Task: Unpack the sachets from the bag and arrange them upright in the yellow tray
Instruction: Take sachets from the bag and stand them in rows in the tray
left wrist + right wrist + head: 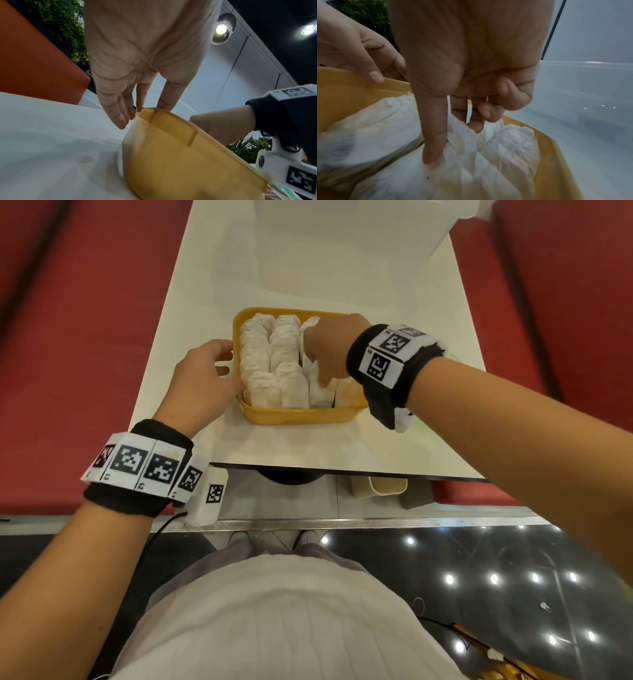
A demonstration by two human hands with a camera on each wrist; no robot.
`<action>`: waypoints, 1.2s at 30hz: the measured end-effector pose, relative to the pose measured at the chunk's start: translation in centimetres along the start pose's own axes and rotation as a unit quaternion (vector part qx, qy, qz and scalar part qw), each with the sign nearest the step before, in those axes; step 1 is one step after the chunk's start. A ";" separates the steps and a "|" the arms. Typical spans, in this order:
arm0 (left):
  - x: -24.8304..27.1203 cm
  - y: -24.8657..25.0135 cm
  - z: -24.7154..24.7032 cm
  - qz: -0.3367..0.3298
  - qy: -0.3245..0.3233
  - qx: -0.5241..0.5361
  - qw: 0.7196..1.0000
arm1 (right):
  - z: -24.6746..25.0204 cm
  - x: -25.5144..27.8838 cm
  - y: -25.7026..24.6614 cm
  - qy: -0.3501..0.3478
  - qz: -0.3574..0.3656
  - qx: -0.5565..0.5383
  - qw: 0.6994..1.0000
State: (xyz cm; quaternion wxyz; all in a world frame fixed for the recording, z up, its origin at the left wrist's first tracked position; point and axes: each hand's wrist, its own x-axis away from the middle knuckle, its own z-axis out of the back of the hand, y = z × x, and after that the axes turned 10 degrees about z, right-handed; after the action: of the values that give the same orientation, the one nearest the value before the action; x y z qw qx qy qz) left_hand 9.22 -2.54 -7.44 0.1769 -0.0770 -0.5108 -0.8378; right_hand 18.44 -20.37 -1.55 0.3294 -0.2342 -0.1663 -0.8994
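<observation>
The yellow tray (pixel 301 415) sits mid-table, packed with rows of white paper sachets (pixel 260 361) standing upright. My right hand (pixel 320 378) reaches down into the tray's right side. In the right wrist view its thumb and first fingers (pixel 433 142) pinch the crumpled top of one sachet (pixel 471 155), with the other two fingers curled. My left hand (pixel 229 371) rests against the tray's left wall. In the left wrist view its fingers (pixel 120 119) lie straight along the outside of the tray (pixel 171 155), and the thumb touches the rim.
A translucent plastic container (pixel 342 244) stands on the white table (pixel 308 446) just behind the tray. Red bench seats (pixel 68 337) flank the table on both sides. A beige cup (pixel 388 486) sits below the table's near edge.
</observation>
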 end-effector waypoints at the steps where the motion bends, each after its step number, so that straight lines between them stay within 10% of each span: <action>1: 0.0 0.0 0.0 -0.001 0.000 -0.001 1.000 | -0.1 0.1 0.0 0.001 -0.004 -0.010 1.000; 36: 1.0 0.9 0.4 0.011 0.003 -0.028 1.000 | 2.3 2.5 0.1 0.137 0.068 -0.148 0.977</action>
State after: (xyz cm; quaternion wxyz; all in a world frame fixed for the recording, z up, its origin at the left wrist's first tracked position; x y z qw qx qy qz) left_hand 8.57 -2.82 -6.22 0.1855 -0.0849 -0.4859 -0.8499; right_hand 17.56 -20.73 1.67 0.3714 -0.1658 0.0322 -0.9130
